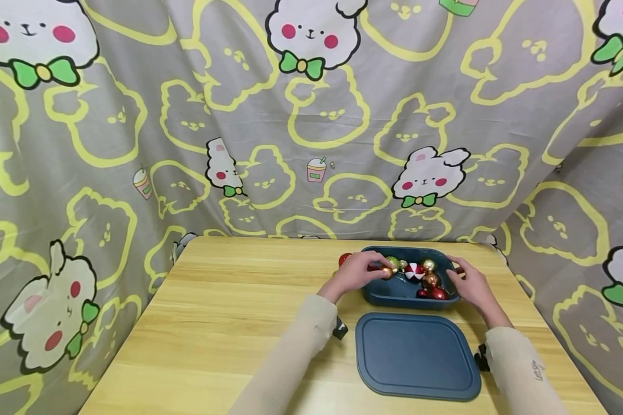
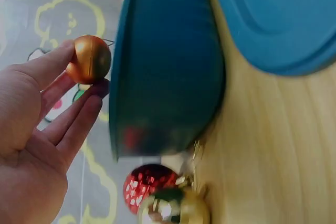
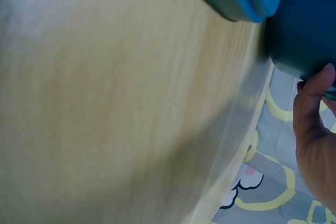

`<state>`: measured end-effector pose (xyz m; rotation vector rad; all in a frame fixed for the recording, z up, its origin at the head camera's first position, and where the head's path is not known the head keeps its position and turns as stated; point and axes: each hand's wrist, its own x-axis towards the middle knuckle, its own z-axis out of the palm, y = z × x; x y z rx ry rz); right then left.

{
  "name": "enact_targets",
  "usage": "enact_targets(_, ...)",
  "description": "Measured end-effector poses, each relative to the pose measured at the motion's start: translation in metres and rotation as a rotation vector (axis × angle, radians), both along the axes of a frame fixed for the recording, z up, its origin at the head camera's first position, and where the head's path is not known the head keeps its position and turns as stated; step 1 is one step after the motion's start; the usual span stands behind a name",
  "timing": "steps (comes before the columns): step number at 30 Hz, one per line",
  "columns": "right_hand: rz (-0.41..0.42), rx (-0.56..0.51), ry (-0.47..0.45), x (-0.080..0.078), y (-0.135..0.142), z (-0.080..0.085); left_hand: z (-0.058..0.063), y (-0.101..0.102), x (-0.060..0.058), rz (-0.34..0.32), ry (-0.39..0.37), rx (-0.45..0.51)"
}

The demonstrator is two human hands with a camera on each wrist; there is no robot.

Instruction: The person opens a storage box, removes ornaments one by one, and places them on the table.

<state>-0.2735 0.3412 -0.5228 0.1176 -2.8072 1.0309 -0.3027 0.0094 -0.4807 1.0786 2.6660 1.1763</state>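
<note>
My left hand [image 1: 357, 271] pinches a shiny copper-orange Christmas ball [image 2: 90, 59] between thumb and fingers. It holds the ball at the left rim of a dark blue box [image 1: 394, 301]. Inside the box lie several ornaments: gold balls [image 1: 428, 265], a red-and-white striped ball [image 1: 414, 271], a brown ball [image 1: 431, 280] and red balls [image 1: 438, 293]. At the box's right end, my right hand [image 1: 472, 283] grips the rim, its thumb against the outer wall in the right wrist view.
Left of the box, behind my left hand, sit a red ball [image 2: 149, 184] and a gold ball [image 2: 176, 208]. The flat blue lid [image 1: 417, 354] lies on the wooden table [image 1: 228, 305] in front of the box. A patterned curtain [image 1: 270, 127] hangs around the table.
</note>
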Motion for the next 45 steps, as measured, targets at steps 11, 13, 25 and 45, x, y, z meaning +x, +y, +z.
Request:
enact_targets(11,-0.002,0.009,-0.020,0.000,0.003,-0.001,0.005,-0.043,-0.005,0.067,-0.043,0.087)
enact_targets(13,-0.004,0.006,-0.026,0.000,0.004,-0.001,0.005,-0.050,-0.005,0.076,-0.038,0.101)
enact_targets(25,-0.001,0.008,-0.036,-0.002,0.004,-0.003,-0.001,-0.089,-0.010,0.189,-0.074,0.127)
enact_targets(45,0.008,-0.001,-0.029,-0.003,0.001,0.001,-0.023,-0.129,-0.018,0.320,-0.106,0.104)
